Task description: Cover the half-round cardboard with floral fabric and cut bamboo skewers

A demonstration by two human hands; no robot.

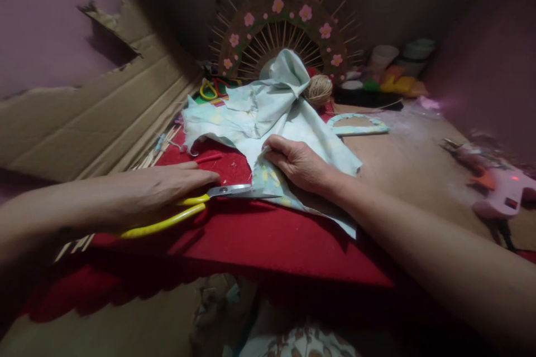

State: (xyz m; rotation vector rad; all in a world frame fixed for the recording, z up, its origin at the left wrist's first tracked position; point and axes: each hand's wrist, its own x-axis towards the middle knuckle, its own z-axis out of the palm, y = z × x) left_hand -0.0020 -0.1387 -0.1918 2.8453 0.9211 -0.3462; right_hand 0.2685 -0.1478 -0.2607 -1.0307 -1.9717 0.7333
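Note:
My left hand (184, 184) is closed around the yellow handles of a pair of scissors (230, 191). The blades point right and lie across the near edge of a pale blue cloth (310, 134) with faint yellow patches. One blade passes over the cloth's edge and the other seems to run along it. My right hand (297, 162) pinches a fold of this cloth just above the blades. The cloth spreads over the red tabletop, rising into a crumpled heap at the back.
A cardboard sheet (84, 117) leans at the left beside thin sticks (165, 148). At the back stand a flowered stick fan (288, 28) and a twine ball (318, 90). A cloth-wrapped half-ring (358, 124) lies right of the cloth. A pink glue gun (502, 184) sits far right.

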